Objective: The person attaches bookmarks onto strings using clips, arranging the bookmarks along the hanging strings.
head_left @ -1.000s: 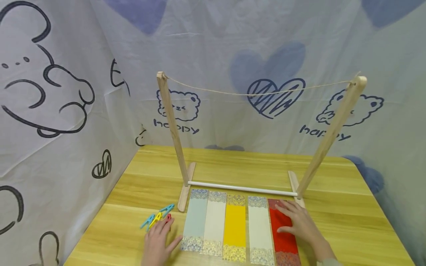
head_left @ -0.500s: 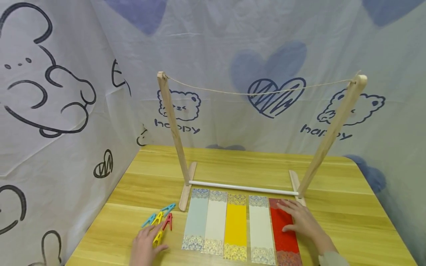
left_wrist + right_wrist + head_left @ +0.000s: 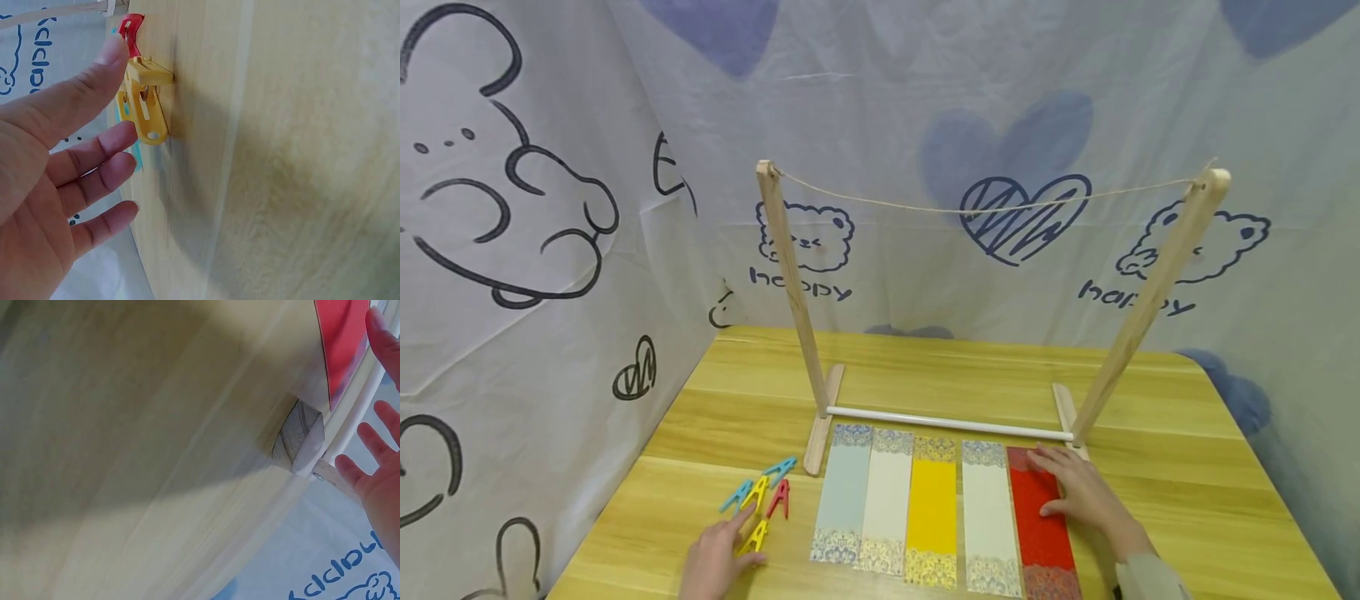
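Note:
My left hand [image 3: 711, 560] is beside the nearest yellow clothespin [image 3: 753, 537], thumb and forefinger on either side of it. In the left wrist view the other fingers [image 3: 100, 178] are loosely spread; whether any touches the clip is unclear. A second yellow clothespin [image 3: 756, 493], a red clothespin [image 3: 779, 500] and two blue ones lie just beyond. Over the right edge of a red card [image 3: 1042, 521] hovers or rests my right hand [image 3: 1086, 492], its fingers parted and relaxed. Left of that card lie a white card [image 3: 990, 512], a yellow card [image 3: 932, 504], another white card [image 3: 886, 500] and a pale blue card [image 3: 842, 492].
Behind the cards stands a wooden frame with a left post [image 3: 793, 292], a right post [image 3: 1150, 304] and a white bottom rod [image 3: 947, 422]. A thin string [image 3: 925, 208] sags between the post tops. Printed cloth [image 3: 880, 108] hangs behind the wooden table [image 3: 700, 417].
My left hand has drawn back leftward and down from the red clothespin, uncovering it and the nearest yellow one. The right hand has shifted slightly right over the red card.

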### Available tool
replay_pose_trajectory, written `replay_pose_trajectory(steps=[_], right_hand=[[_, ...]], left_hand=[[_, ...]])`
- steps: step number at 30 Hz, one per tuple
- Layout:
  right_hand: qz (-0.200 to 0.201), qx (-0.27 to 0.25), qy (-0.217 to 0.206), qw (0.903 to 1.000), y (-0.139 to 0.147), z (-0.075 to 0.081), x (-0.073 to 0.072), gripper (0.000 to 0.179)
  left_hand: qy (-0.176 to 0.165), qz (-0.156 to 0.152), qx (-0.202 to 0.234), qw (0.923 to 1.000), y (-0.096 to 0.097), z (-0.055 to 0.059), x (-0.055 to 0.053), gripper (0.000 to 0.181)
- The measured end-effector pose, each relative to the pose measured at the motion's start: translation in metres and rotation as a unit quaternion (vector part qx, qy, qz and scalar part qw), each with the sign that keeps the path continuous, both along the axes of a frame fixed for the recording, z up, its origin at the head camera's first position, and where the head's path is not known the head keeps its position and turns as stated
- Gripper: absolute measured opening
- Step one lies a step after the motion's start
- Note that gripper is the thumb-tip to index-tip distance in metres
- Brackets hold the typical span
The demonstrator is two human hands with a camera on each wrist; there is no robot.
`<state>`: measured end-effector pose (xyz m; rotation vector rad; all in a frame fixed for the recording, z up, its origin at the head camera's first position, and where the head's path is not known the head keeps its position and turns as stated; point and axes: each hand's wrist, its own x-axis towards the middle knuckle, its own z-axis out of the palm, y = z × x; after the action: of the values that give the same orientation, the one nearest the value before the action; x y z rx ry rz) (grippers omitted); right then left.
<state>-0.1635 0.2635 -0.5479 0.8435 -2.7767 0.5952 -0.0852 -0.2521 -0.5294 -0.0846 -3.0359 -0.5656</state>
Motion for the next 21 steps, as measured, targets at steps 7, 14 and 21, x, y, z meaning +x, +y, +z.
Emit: replay_pose_trajectory(steps=[7,14,21], right_hand=[[-0.006,-0.003,-0.033,0.9994,0.0013,0.0005,-0.0005,0.080],[-0.013,0.002,-0.056,0.9983,0.0002,0.0001,-0.0006,0.080],[-0.017,-0.002,-0.063,0.9979,0.0010,-0.0019,-0.0032,0.080]], left_hand=[[-0.038,0.005,0.003,0.9993,-0.0012,-0.0024,-0.0002,0.069],[-0.074,0.020,0.041,0.9962,0.0007,-0.0041,0.0007,0.067],[-0.087,0.018,0.073,0.9933,0.0024,-0.0054,0.0008,0.068]])
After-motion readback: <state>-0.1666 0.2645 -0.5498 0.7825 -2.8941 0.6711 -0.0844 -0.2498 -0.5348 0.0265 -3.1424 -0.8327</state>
